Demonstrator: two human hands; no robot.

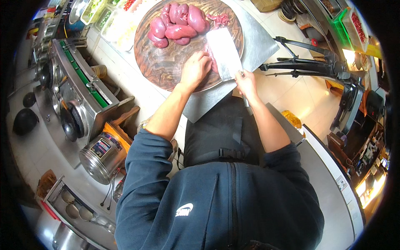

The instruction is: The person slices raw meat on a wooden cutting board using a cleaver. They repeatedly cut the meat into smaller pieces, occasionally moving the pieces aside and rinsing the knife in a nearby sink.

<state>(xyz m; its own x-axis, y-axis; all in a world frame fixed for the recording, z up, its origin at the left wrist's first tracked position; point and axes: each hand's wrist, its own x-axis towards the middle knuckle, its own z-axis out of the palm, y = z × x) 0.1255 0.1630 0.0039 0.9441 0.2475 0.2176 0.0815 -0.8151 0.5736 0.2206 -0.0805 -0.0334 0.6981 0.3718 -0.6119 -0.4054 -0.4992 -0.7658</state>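
In the head view, my right hand (246,82) grips the handle of a broad Chinese cleaver (224,51). Its bright blade lies over the right side of a round wooden chopping block (159,65). Bent fingers of my left hand (197,67) press on a pink piece of raw meat (214,65) along the blade's left edge; the blade and fingers hide part of it. Several glossy raw kidneys (181,31) are heaped at the far side of the block. Beside them, near the blade's far end, sit reddish trimmings (220,19).
Under the block is a metal tabletop (261,47). Containers of chopped vegetables (106,20) stand at far left. A black tripod (312,64) is close on the right. A steel stove counter (90,84) with a wok ladle (67,122) and a steel pot (100,159) are left.
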